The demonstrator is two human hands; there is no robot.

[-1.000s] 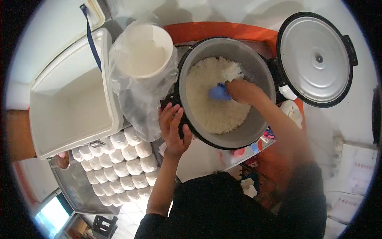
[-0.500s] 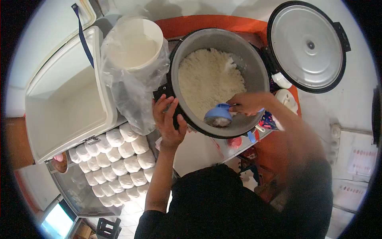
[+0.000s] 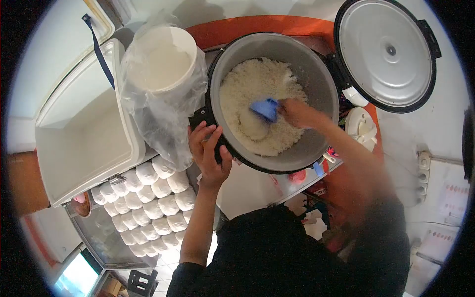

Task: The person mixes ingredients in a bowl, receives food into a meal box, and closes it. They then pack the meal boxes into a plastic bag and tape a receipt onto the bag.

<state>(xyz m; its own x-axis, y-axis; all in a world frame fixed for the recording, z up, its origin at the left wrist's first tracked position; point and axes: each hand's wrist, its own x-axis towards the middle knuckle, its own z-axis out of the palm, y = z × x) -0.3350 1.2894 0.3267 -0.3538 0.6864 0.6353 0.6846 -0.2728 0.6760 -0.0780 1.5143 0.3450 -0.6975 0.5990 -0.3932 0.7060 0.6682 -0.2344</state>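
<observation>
A large rice cooker [image 3: 324, 99] with a grey inner pot holds cooked white rice [image 3: 262, 74]. My right hand [image 3: 297, 113] is inside the pot, closed on the handle of a blue scoop [image 3: 265, 109]. The scoop is tipped over the rice, slightly blurred, and a smooth rounded mound of rice [image 3: 253, 127] lies just below it. At the cooker's left side, my left hand [image 3: 212, 156] grips its black edge near the handle, fingers and thumb curved around it.
The cooker's lid [image 3: 386, 54] stands open at the upper right. On the left are a white bucket [image 3: 190, 42] in clear plastic and an open cooler box [image 3: 126, 94]. Rows of white wrapped bundles [image 3: 153, 208] sit below the cooler.
My right hand has moved the scoop from the pot's near wall up and left over the rice, tipping it over. A rounded mound now shows there. My left hand stays on the cooker.
</observation>
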